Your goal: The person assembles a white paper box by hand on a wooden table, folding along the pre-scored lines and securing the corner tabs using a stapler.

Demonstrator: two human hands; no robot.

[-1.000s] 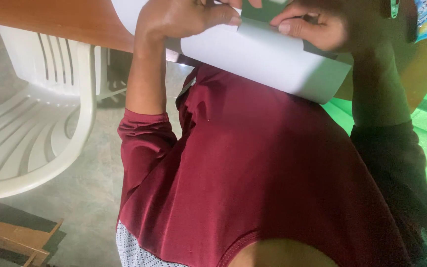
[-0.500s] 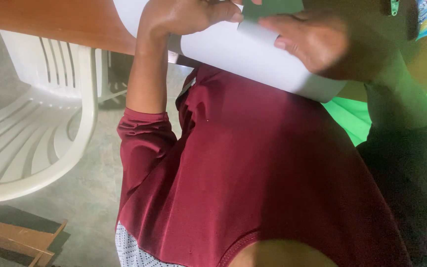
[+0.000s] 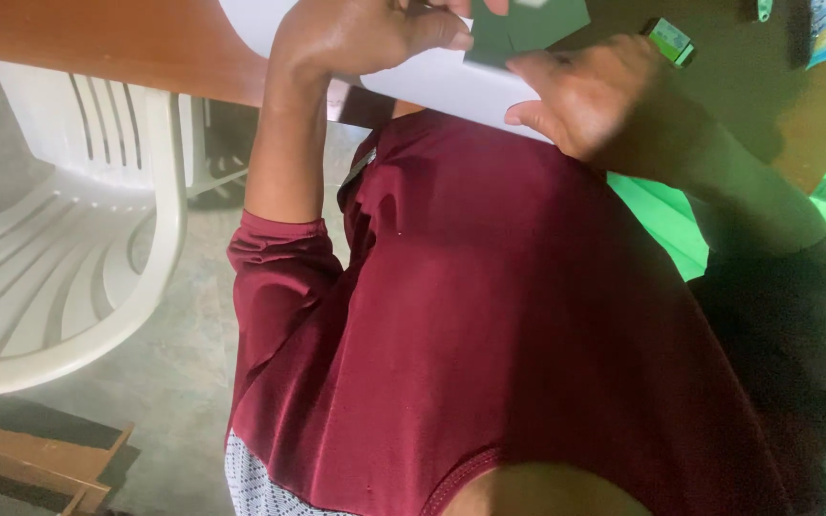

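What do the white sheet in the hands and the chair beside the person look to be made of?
The white sheet, likely paper or thin card: matte, flat, clean straight edge, pinched by the left hand and right hand. The chair, apparently moulded plastic: white, smooth, slightly glossy, one-piece slats.

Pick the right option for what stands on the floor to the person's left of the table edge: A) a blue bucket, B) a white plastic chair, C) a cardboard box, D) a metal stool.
B: a white plastic chair with a slatted back stands on the floor beside the wooden table.
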